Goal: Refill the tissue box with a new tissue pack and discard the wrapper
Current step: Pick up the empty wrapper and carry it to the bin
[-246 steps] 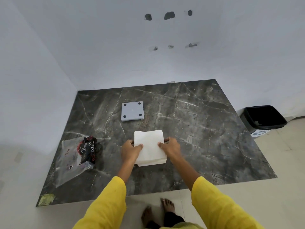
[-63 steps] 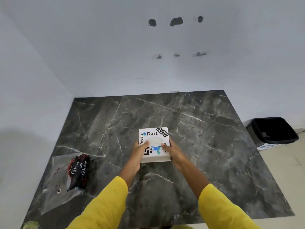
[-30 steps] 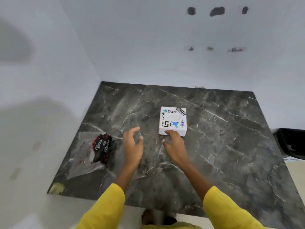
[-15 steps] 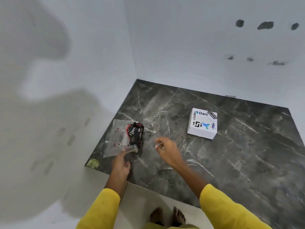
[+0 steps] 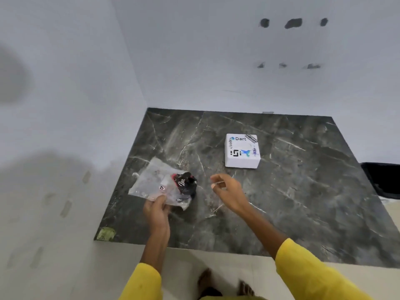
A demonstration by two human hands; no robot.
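Nearest: left hand (image 5: 156,210) over the near-left part of the dark marble worktop (image 5: 292,191), fingers pinched on the near edge of the clear plastic wrapper (image 5: 155,182). Wrapper looked partly lifted at that edge; whether its far end rested on the stone could not be told. Crumpled dark printed section bunched at its right side, toward the other hand.

Right hand (image 5: 227,188) hung just right of the wrapper, apart from it, fingers loosely curled and half open, holding nothing that could be made out. A thin pale streak near the fingertips, too blurred to name.

Wrapper's long axis ran from near-right to far-left, slanting away from the body. It lay directly ahead of the left hand; the right hand was close beside its crumpled end.

Farther back, mid-worktop: white tissue box (image 5: 242,150), sticker-covered top up, closed, standing alone and well apart from both hands. Judged refilled; only the wrapper step seemed left.

Far right, at the frame edge, beyond and below the worktop: black waste bin (image 5: 383,180), only partly in view.

Key relation: bin lay to the right, wrapper held on the left, so the wrapper had to cross the whole worktop. The right hand sat nearer the bin; a hand-over or a two-hand bunching looked likely. Loose film could trail or catch on the way.
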